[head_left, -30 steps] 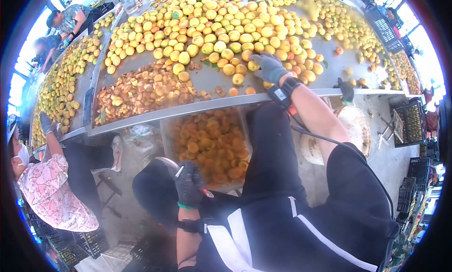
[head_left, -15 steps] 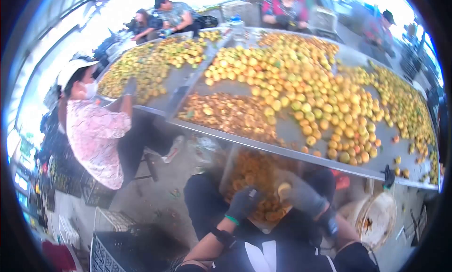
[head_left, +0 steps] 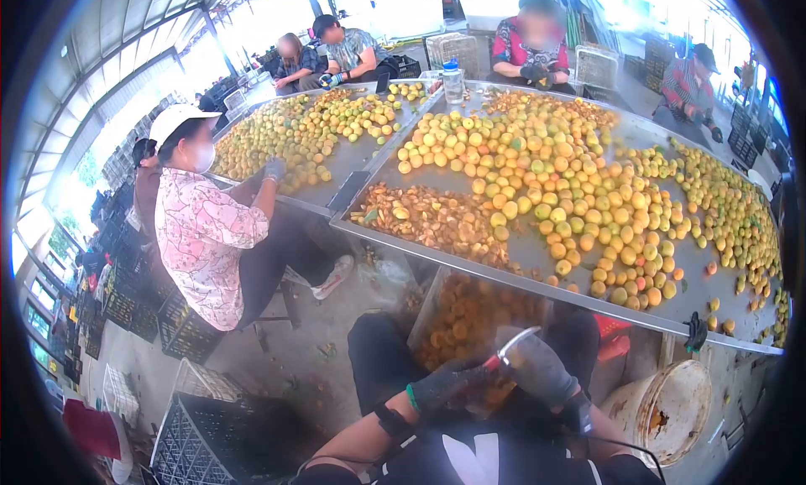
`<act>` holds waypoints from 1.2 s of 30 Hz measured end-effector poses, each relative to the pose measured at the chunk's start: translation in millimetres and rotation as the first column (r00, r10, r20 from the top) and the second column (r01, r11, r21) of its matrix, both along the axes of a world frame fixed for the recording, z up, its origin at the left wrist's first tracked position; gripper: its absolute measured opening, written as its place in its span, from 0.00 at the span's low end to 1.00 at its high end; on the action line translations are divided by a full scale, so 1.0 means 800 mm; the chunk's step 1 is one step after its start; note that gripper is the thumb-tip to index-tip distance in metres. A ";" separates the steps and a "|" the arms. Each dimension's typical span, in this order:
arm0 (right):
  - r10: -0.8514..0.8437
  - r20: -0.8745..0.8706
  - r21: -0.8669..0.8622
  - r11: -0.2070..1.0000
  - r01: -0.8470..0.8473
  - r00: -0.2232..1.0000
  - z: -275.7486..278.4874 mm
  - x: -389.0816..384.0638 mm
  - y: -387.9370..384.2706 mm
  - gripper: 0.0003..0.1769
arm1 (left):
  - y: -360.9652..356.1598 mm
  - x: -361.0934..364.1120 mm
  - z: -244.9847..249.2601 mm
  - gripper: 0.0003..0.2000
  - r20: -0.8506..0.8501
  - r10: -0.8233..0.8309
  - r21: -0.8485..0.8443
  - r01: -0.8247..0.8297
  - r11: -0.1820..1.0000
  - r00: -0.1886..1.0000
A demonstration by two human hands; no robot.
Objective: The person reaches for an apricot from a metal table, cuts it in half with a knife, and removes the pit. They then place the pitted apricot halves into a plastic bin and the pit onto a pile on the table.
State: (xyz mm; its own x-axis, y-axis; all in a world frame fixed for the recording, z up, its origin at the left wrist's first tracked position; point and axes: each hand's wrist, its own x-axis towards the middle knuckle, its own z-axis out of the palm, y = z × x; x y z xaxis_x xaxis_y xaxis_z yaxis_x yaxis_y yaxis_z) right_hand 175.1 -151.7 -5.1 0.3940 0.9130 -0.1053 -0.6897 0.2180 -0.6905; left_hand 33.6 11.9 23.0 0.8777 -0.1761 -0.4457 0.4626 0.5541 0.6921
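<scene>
"What did the hands have?"

"The left hand (head_left: 443,386) had its fingers folded in around the handle of the red-handled tool (head_left: 495,362). The curved blade crossed in front of the right hand (head_left: 544,369), whose fingers bent inward; I couldn't tell how far, or whether they gripped anything."

"And close by?"

"A pale tub (head_left: 426,307) stood between the knees, orange fruit pieces (head_left: 480,307) inside, its near end partly hidden by the hands. A black crate (head_left: 189,435) sat to the left on the floor, a stained white drum (head_left: 672,411) to the right."

"What stood in the way higher up?"

"The metal table (head_left: 432,180), its raised rim crossing just beyond the tub. A dark glove (head_left: 696,332) hung on that rim. Split pieces (head_left: 428,212) lay heaped on the table's left, and the whole yellow fruit (head_left: 579,195) spread over the middle and right."

"Farther off?"

"A worker in a pink patterned shirt (head_left: 206,237) sat left. A blue-lidded bottle (head_left: 453,84) stood near the far edge, with more people (head_left: 537,44) beyond."
</scene>
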 end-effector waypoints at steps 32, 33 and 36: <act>-0.161 -0.163 0.262 0.944 0.200 0.973 -0.004 -0.057 -0.009 0.23 | -0.046 -0.021 -0.005 0.17 0.447 -0.224 0.861 -0.485 -0.154 0.866; -0.161 -0.164 0.261 0.944 0.200 0.973 -0.006 -0.057 -0.010 0.23 | -0.048 -0.021 -0.004 0.18 0.436 -0.224 0.866 -0.474 -0.160 0.872; -0.172 -0.131 0.297 0.933 0.204 0.976 -0.008 -0.059 -0.013 0.23 | -0.050 -0.020 -0.003 0.19 0.432 -0.209 0.881 -0.460 -0.107 0.877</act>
